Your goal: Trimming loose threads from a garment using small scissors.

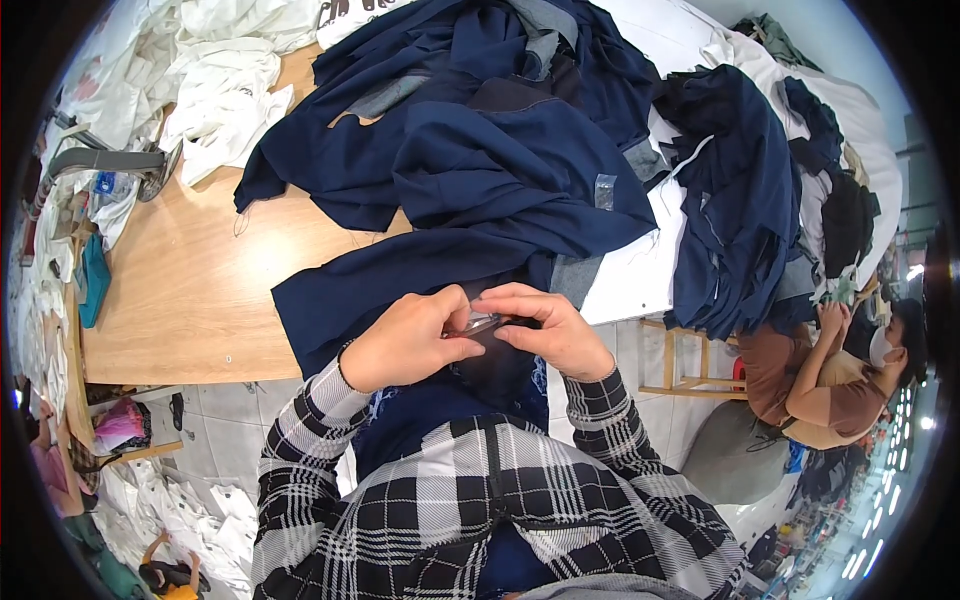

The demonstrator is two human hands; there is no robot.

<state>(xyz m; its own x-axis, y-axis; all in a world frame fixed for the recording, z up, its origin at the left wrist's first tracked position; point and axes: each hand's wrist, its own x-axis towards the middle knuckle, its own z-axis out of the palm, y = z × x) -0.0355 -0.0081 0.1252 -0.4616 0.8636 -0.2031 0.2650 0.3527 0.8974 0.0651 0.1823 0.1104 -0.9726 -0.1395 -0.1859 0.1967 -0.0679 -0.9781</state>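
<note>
The left hand (400, 340) and the right hand (555, 335) meet at the centre of the frame, their fingertips almost touching. Each hand is bent into a pinch, with the thumb below and the fingers curled above, and between them they grasp a small dark piece (482, 326). This piece is thin and narrow, and it has a shiny, pale part near the fingertips. The fingers cover much of it, so I cannot tell exactly what it is. It lies directly between the two thumbs, above the near part of a navy cloth panel (340, 295).

The panel is smooth and matte; its straight-cut corner spreads to the left of the left hand. Just below the hands, the fabric looks darker and thinner, and some loose, frayed threads show at the edges near the wrists.

Beyond the hands, in the upper middle, a big pile of navy garments (490, 150) lies in soft, deep folds, with some grey fabric among them. One small, glossy transparent strip (605, 191) is on its right part. A second navy bundle (735, 200) hangs over the table edge at the right. The tabletop (190, 290) at the left is light wood with a smooth surface, and crumpled white cloth (225, 100) covers its upper left. The sleeves (305, 430) are of black-and-white plaid. At the right edge, a masked co-worker (830, 390) sits.
</note>
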